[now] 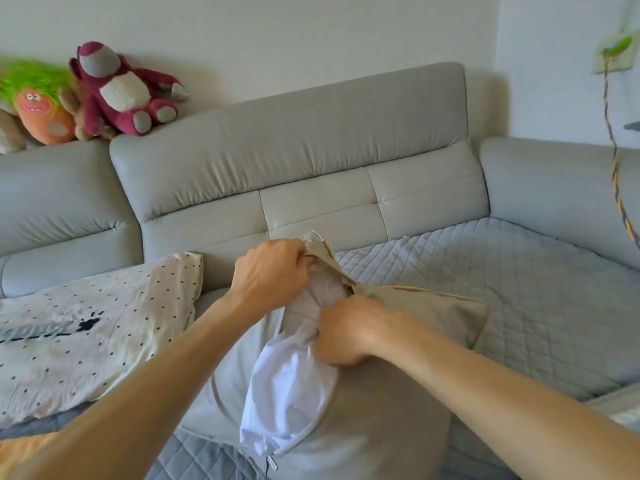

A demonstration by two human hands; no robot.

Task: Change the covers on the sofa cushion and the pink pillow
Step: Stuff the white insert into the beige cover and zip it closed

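A sofa cushion in a beige cover (426, 313) lies on the seat in front of me, its zipped side open. The white inner cushion (287, 386) bulges out of that opening. My left hand (272, 271) grips the upper edge of the beige cover near its corner. My right hand (346, 330) is curled on the white inner cushion at the mouth of the opening. A cream cover with dark dots (93, 327) lies spread on the seat to the left. No pink pillow is in view.
The grey sofa (294, 161) has a quilted grey seat pad (485, 278). Plush toys (121, 88) sit on the backrest at the upper left. A braided cord (614, 161) hangs from a wall socket at the right. An orange patch (20, 448) shows at the lower left.
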